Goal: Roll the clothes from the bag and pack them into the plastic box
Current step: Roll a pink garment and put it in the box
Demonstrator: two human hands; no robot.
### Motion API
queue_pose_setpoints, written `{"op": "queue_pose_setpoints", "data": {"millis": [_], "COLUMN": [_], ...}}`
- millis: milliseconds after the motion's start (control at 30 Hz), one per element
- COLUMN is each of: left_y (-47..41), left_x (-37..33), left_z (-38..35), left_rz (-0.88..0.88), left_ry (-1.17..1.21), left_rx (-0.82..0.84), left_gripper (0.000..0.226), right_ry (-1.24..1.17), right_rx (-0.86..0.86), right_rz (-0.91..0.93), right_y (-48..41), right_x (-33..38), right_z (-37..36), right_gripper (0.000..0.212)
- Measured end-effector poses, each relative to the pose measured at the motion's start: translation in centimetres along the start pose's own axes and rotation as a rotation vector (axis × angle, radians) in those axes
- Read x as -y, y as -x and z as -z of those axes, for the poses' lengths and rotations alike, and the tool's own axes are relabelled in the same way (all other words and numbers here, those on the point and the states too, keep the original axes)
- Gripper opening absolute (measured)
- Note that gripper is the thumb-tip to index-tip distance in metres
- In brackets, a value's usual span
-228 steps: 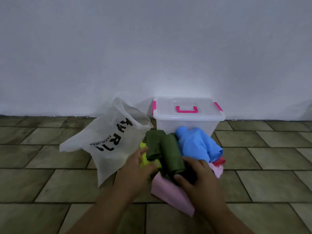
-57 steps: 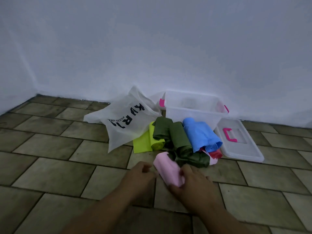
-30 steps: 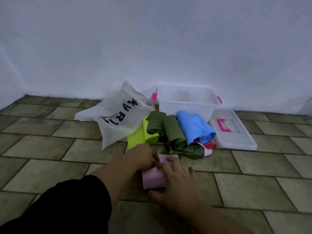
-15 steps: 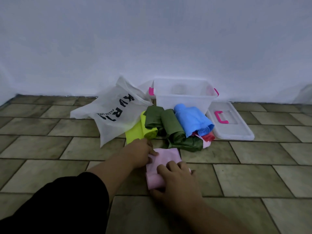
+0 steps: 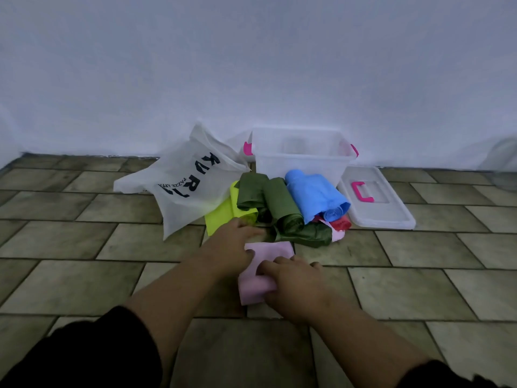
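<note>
A pink cloth point(image 5: 267, 253) lies on the tiled floor in front of me, partly rolled at its near end. My right hand point(image 5: 293, 287) grips the rolled near end. My left hand point(image 5: 232, 250) rests on the cloth's left edge with the thumb on top. Behind it lies a pile of clothes: a yellow-green piece point(image 5: 221, 217), green rolls point(image 5: 279, 203), a blue roll point(image 5: 316, 194) and a red piece point(image 5: 340, 224). The clear plastic box point(image 5: 302, 161) with pink latches stands open against the wall. The white bag point(image 5: 190, 183) lies to its left.
The box's clear lid point(image 5: 375, 203) with a pink handle lies flat on the floor to the right of the pile. A white wall point(image 5: 251, 65) runs behind everything. Tiled floor point(image 5: 70, 247) spreads to the left and right of the pile.
The box was opened and its lid laid on the right. The pink cloth was pulled out of the pile to the floor, and my hands have been rolling it from the near end.
</note>
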State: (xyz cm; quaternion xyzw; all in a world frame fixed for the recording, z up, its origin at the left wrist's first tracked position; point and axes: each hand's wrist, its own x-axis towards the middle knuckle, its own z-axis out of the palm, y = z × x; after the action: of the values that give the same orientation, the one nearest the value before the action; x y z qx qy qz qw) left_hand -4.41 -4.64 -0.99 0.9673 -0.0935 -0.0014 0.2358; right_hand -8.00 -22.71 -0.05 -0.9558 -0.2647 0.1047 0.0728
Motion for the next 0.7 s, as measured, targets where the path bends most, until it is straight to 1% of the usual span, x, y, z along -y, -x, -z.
{"op": "queue_pose_setpoints", "data": {"millis": [33, 67, 100, 133, 167, 267, 433, 567, 633, 700], "left_y": [0.8, 1.6, 2.4, 3.1, 3.8, 4.7, 4.5, 3.8, 3.8, 4.1], "left_x": [-0.7, -1.4, -2.1, -2.5, -2.7, -2.5, -1.8, -1.7, -1.8, -2.1], "left_z": [0.4, 0.7, 0.7, 0.5, 0.2, -0.6, -1.0, -1.4, -1.2, -1.0], "left_rz": [0.010, 0.024, 0.034, 0.035, 0.033, 0.043, 0.047, 0.092, 0.079, 0.001], "left_ry": [0.141, 0.257, 0.318, 0.316, 0.280, 0.187, 0.092, 0.131, 0.097, -0.059], "left_rx": [0.010, 0.078, 0.170, 0.242, 0.264, 0.210, 0.242, 0.257, 0.207, 0.074], "left_gripper": [0.057, 0.063, 0.068, 0.071, 0.071, 0.059, 0.040, 0.035, 0.026, 0.021], "right_ry": [-0.012, -0.028, -0.045, -0.062, -0.077, -0.128, -0.255, -0.326, -0.341, -0.331], "right_rx": [-0.006, -0.011, -0.016, -0.024, -0.039, -0.097, -0.116, -0.135, -0.129, -0.155], "right_rz": [-0.003, -0.008, -0.015, -0.023, -0.034, -0.071, -0.092, -0.166, -0.190, -0.192], "right_y": [0.0, -0.1, -0.1, -0.1, -0.1, 0.0, 0.7, 1.4, 1.6, 1.7], "right_x": [-0.1, -0.2, -0.3, -0.3, -0.3, -0.4, -1.4, -3.1, -3.4, -3.6], "right_z": [-0.1, -0.2, -0.3, -0.5, -0.6, -1.0, -1.3, -1.8, -2.0, -2.0], "right_gripper": [0.038, 0.041, 0.044, 0.048, 0.050, 0.049, 0.039, 0.044, 0.045, 0.036]}}
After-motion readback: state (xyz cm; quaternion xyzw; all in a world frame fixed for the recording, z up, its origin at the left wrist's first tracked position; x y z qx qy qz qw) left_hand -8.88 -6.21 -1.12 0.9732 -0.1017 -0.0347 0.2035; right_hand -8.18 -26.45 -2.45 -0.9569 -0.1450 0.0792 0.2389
